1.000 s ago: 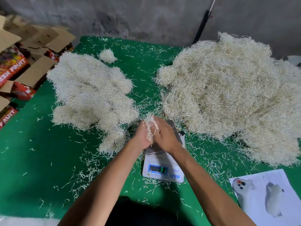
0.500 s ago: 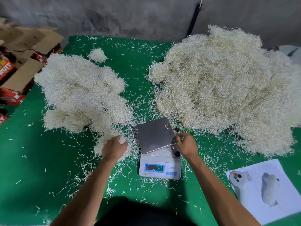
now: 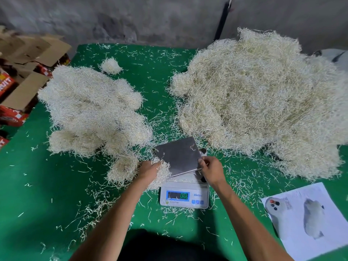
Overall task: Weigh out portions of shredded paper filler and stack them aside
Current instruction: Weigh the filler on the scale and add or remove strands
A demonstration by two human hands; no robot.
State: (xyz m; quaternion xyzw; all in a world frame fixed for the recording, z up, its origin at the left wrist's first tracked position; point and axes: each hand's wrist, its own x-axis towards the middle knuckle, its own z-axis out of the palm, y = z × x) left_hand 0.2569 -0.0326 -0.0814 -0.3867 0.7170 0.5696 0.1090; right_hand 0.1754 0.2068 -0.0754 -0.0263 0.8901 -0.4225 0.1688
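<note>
left hand (image 3: pixel 148 171) down on a wad of shredded paper (image 3: pixel 160 174), right hand (image 3: pixel 211 171) pinching the scale's metal plate (image 3: pixel 178 155)
left to right: cardboard boxes (image 3: pixel 24 91) off the green table (image 3: pixel 47 185); weighed portions (image 3: pixel 90 110) heaped left; left fingers curled into the wad just beside the scale (image 3: pixel 184 194), forearm angling in from below; plate tilted up off the scale, thumb and fingers gripping its right edge; bulk pile (image 3: pixel 263 102) to the right; printed sheet (image 3: pixel 308 219) at the near right corner

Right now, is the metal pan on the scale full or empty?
Empty. The scale pan shows bare grey metal with only a couple of stray shreds, and the weighed portion lies beside it under the left hand.
</note>
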